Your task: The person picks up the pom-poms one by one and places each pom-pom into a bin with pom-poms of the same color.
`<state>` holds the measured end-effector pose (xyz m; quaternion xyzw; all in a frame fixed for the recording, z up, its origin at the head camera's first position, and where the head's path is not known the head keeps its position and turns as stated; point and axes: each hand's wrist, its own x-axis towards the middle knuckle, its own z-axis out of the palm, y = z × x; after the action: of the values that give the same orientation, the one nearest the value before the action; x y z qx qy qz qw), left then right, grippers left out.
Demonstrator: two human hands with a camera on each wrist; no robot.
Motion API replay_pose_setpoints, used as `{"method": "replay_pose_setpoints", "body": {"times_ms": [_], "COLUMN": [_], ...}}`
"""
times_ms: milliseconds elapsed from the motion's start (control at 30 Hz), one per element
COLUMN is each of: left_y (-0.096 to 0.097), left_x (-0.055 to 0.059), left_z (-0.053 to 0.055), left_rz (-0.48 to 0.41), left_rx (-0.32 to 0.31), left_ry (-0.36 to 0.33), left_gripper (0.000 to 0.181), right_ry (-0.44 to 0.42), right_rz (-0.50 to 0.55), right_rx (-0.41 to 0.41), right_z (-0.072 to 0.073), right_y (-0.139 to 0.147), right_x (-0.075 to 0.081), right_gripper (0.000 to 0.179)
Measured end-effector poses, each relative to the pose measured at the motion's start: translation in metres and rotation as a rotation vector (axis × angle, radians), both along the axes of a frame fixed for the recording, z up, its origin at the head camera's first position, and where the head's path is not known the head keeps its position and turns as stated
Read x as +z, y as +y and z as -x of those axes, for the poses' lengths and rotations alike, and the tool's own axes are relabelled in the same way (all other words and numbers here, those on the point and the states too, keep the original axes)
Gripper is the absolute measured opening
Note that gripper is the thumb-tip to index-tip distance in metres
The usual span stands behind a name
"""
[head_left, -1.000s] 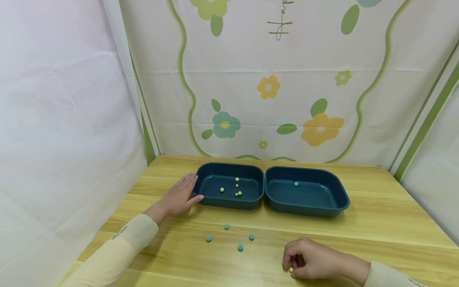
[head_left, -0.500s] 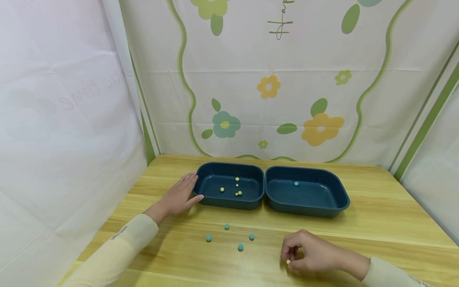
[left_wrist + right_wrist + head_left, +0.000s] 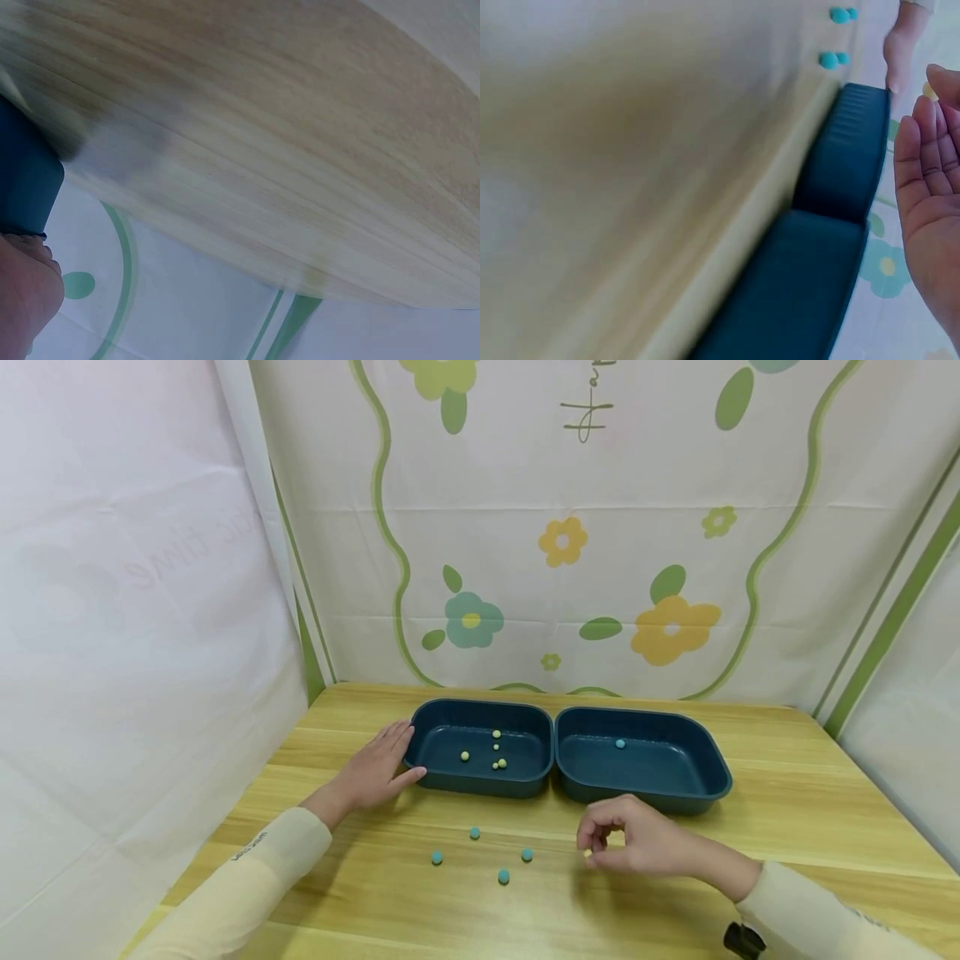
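Nearest: cream sleeve (image 3: 806, 914), then the right hand (image 3: 637, 842), thumb and fingertips pinched on a small round yellow bead (image 3: 587, 854), which looks clear of the wood-grain table (image 3: 360, 902). Bead sits right at the tips, so I'd use light, even pressure; squeezing off-centre could pop it out, and round stuff rolls. Beside it, nearer the middle, four loose round teal beads: front one (image 3: 503, 877), right one (image 3: 527, 855), left one (image 3: 437, 857), back one (image 3: 475, 833). Low knuckles could knock the right one, so carry high. Farther back, left hand (image 3: 371, 772) has straight fingers and thumb spread, resting against the left end of a dark-blue rounded rectangular tray (image 3: 472, 783) (plastic or metal, can't tell). Enough to steady it; no need to push. Five yellow beads lie inside. A matching right tray (image 3: 663, 770) sits just beside it, one teal bead (image 3: 620, 744) on its floor. If crossing a rim, clear it fully and release low to limit bounce. Behind: white flower-print cloth (image 3: 480, 485).
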<state>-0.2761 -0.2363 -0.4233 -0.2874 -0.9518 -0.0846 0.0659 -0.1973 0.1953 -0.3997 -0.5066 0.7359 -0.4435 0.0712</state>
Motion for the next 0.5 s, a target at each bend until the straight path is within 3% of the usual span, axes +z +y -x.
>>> {"method": "replay_pose_setpoints", "body": {"times_ms": [233, 500], "left_y": [0.001, 0.0], "left_x": [0.002, 0.003], "left_z": [0.0, -0.001], "left_rz": [0.003, 0.008], "left_rx": [-0.002, -0.002], "left_ry": [-0.003, -0.013], "left_gripper": [0.08, 0.081], "right_ry": [0.064, 0.077], "right_rz": [0.043, 0.05], "right_rx": [-0.075, -0.21], "right_z": [0.014, 0.031], "right_y": [-0.011, -0.03], "right_x": [0.015, 0.024], "right_gripper": [0.025, 0.018]}}
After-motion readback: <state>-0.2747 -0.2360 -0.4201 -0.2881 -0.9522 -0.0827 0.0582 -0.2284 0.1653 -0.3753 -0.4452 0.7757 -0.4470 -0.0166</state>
